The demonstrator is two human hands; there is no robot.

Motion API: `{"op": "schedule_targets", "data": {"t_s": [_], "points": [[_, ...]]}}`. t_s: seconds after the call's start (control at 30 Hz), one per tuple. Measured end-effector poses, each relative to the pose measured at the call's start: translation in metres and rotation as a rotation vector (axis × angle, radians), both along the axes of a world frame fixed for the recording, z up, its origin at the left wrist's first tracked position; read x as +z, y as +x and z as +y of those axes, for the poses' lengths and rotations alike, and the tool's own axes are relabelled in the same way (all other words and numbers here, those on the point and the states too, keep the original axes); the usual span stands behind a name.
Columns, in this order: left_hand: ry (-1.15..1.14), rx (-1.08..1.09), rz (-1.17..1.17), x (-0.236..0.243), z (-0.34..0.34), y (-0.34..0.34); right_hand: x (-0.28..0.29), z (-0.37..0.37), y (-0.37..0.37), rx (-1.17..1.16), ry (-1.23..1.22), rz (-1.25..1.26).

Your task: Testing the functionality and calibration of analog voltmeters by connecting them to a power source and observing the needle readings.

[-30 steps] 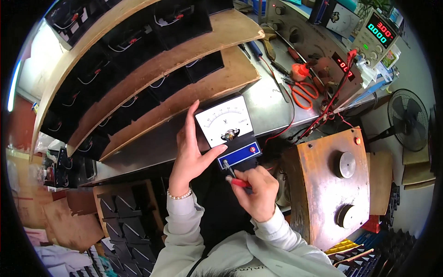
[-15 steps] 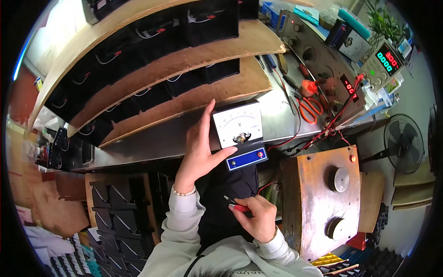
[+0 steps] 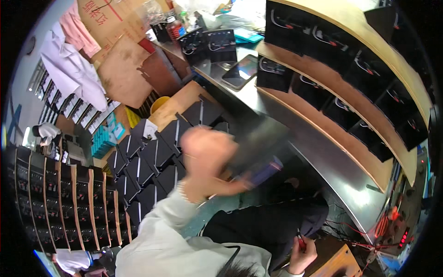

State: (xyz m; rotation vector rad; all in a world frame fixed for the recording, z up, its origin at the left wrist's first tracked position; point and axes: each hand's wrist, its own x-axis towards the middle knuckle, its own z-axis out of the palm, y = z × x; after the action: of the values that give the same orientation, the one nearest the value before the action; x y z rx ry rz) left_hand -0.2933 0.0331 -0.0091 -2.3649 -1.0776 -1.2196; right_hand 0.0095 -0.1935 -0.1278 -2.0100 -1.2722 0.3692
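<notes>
My left hand (image 3: 207,154) is smeared by motion and grips a panel meter (image 3: 265,174), a dark case with a blue strip along its lower edge. The meter is tilted and blurred, its white dial not readable from here. Below the hand and meter lie rows of black meter cases (image 3: 157,171), stacked on a wooden board. At the lower right, my right hand (image 3: 302,257) is closed on a small red-handled tool (image 3: 301,242) with a thin metal tip; its exact kind I cannot make out. That hand rests near my dark trouser leg (image 3: 272,221).
Metal workbench (image 3: 323,161) carries curved wooden shelves (image 3: 318,104) of black cases. A phone (image 3: 240,72) lies by two black cases. Red wires (image 3: 350,226) and a wooden box (image 3: 339,267) are at lower right. Another rack (image 3: 60,198) and a person (image 3: 74,261) are at left.
My view has swung left. The left hand has carried the panel meter from the bench edge to the stacked black cases. The right hand still holds the red-handled tool.
</notes>
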Motion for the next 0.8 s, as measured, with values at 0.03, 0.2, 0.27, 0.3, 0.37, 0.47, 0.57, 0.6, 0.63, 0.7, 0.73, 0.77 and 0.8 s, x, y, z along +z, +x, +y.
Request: {"op": "schedule_targets", "data": {"t_s": [0.03, 0.2, 0.27, 0.3, 0.37, 0.47, 0.57, 0.6, 0.63, 0.7, 0.73, 0.77, 0.8], "points": [[0.063, 0.150, -0.148, -0.010, 0.005, -0.035, -0.010, -0.001, 0.006, -0.011, -0.011, -0.003], [-0.006, 0.779, 0.331, 0.015, 0.040, -0.195, 0.004, 0.024, 0.013, 0.123, -0.014, -0.117], [-0.043, 0.800, 0.446, 0.010, 0.060, -0.237, 0.015, 0.037, 0.009, 0.185, 0.025, -0.179], [0.000, 0.795, 0.538, 0.008, 0.072, -0.251, 0.020, 0.040, 0.006, 0.184, 0.024, -0.183], [-0.392, 0.776, 0.556, 0.005, 0.091, -0.277, 0.027, 0.042, 0.002, 0.202, -0.037, -0.204], [-0.422, 0.685, 0.775, -0.009, 0.115, -0.299, 0.025, 0.035, -0.001, 0.242, 0.006, -0.215], [-0.361, 0.637, 0.938, -0.021, 0.129, -0.302, 0.023, 0.025, -0.001, 0.259, -0.002, -0.211], [-0.300, 0.700, 0.912, -0.028, 0.132, -0.318, 0.024, 0.023, -0.002, 0.268, -0.003, -0.203], [-0.239, 0.752, 0.877, -0.031, 0.136, -0.317, 0.026, 0.021, -0.003, 0.250, -0.014, -0.199], [-0.248, 0.771, 0.857, -0.035, 0.140, -0.313, 0.027, 0.019, -0.001, 0.229, -0.027, -0.197], [-0.279, 0.684, 0.776, -0.036, 0.141, -0.309, 0.027, 0.018, 0.000, 0.205, -0.039, -0.202], [-0.308, 0.598, 0.695, -0.037, 0.142, -0.306, 0.027, 0.017, 0.002, 0.180, -0.052, -0.206], [-0.326, 0.486, 0.718, -0.037, 0.143, -0.309, 0.025, 0.017, 0.003, 0.179, -0.048, -0.205]]}}
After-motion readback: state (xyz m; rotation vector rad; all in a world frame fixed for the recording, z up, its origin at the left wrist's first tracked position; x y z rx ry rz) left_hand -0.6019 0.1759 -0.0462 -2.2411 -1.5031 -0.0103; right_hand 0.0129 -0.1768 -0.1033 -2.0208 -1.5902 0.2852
